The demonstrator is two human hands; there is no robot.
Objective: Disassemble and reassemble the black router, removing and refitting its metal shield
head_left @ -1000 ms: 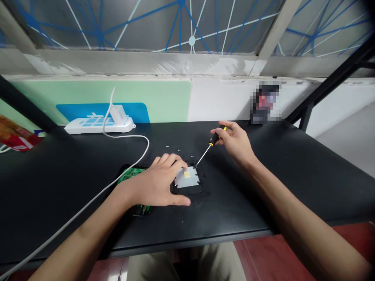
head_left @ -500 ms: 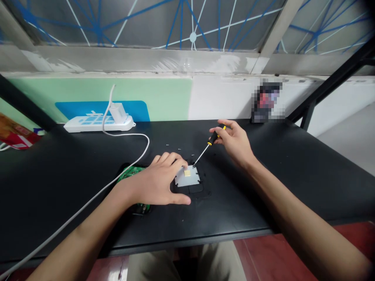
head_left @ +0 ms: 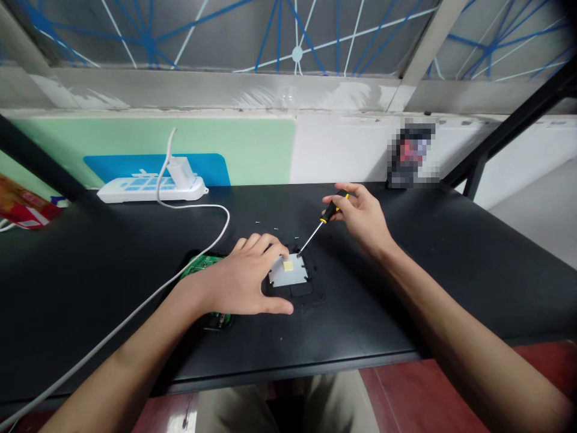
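Note:
My right hand (head_left: 360, 213) is closed round the black and yellow handle of a screwdriver (head_left: 328, 213). The screwdriver slants down to the left, its tip at the upper right corner of a silver metal plate (head_left: 293, 276). A small yellowish square pad (head_left: 288, 266) sits on the plate, which lies in a black plastic housing (head_left: 301, 290). My left hand (head_left: 246, 276) rests over the left side of the housing, fingers spread and thumb stretched out, fingertips at the plate's upper edge. Partly under that hand and wrist lies a green circuit board (head_left: 205, 263) in a black casing.
Several small screws (head_left: 276, 228) lie on the black table (head_left: 360, 325) beyond the plate. A white cable (head_left: 135, 319) runs across the left side from a white power strip (head_left: 148, 189) at the back. A red and orange packet (head_left: 27, 204) stands far left; a blurred-out item (head_left: 410, 156) leans back right.
Almost nothing differs. The view has shifted very slightly, while both hands, the screwdriver and the plate keep their places.

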